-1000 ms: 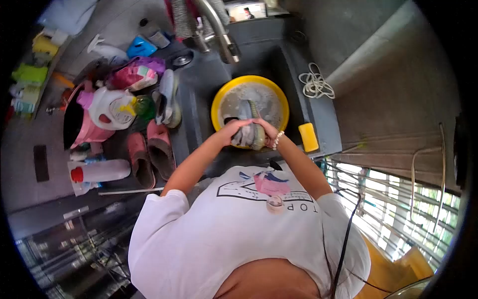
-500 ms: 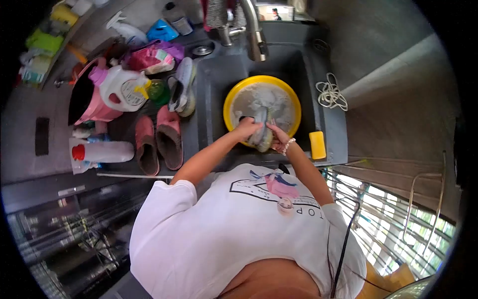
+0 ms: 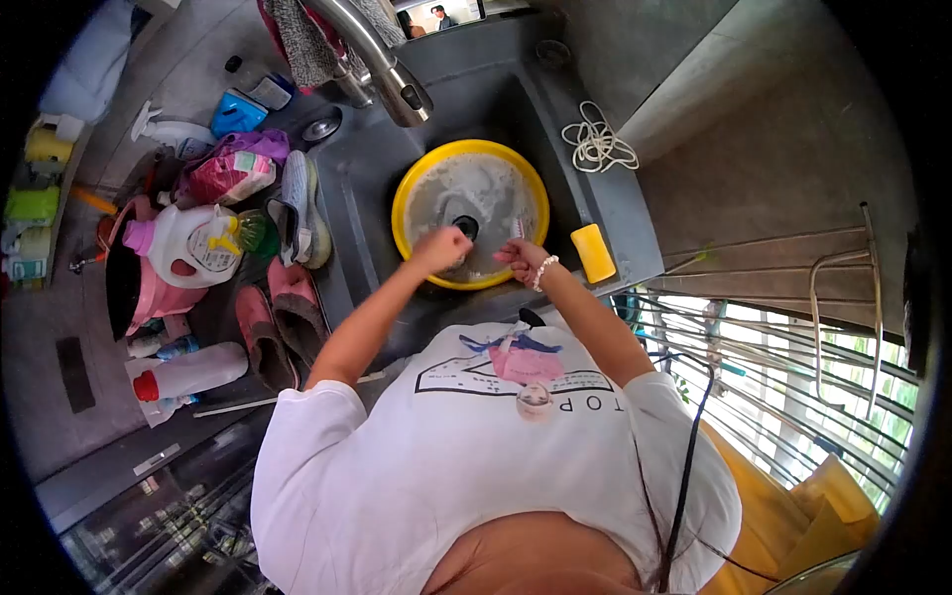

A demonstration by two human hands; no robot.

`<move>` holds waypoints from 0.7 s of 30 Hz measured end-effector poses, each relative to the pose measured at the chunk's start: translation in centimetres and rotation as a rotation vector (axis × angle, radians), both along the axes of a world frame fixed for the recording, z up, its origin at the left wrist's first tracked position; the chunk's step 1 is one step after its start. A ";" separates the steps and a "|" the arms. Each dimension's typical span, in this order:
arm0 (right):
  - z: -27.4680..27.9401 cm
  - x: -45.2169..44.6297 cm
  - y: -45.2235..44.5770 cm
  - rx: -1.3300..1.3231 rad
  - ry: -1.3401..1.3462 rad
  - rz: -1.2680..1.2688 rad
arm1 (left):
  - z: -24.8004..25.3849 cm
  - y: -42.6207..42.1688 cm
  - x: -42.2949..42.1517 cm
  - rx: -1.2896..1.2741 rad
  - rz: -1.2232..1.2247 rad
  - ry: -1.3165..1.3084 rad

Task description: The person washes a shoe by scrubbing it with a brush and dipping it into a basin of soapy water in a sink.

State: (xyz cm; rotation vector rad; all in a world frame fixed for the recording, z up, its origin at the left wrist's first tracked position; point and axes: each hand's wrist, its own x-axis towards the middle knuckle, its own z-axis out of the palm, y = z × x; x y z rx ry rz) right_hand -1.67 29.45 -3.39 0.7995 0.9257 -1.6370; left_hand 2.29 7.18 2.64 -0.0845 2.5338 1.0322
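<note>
A yellow basin (image 3: 401, 218) of cloudy, sudsy water stands in the grey sink. My left hand (image 3: 441, 250) is closed in a fist over its near side, beside a dark round object (image 3: 464, 227); whether the fist grips that object is unclear. Across from it, near the basin's right rim, my right hand (image 3: 522, 260) has curled fingers, and what they hold, if anything, is hidden. A beaded bracelet (image 3: 543, 272) circles the right wrist. The grey shoe seen earlier cannot be made out now.
A faucet (image 3: 407, 94) overhangs the sink. Yellow soap (image 3: 593, 253) and a white cord (image 3: 599, 139) lie along the right edge. To the left are a grey shoe (image 3: 315, 223), pink boots (image 3: 266, 337), a detergent jug (image 3: 193, 243) and a red-capped bottle (image 3: 198, 372).
The grey shoe held between both hands has gone from sight. My hands have moved apart, the left now a fist. The whole view has shifted and tilted.
</note>
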 end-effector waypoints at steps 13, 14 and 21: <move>1.0 0.1 0.9 0.047 0.075 -0.059 | 3.1 -17.4 -26.1 0.034 0.127 1.230; 0.8 0.3 1.3 0.052 0.061 -0.072 | 2.2 -17.8 -26.8 0.102 0.107 1.253; 0.8 -0.8 1.7 0.039 0.066 -0.086 | 7.8 -12.4 -26.8 -0.345 0.137 0.838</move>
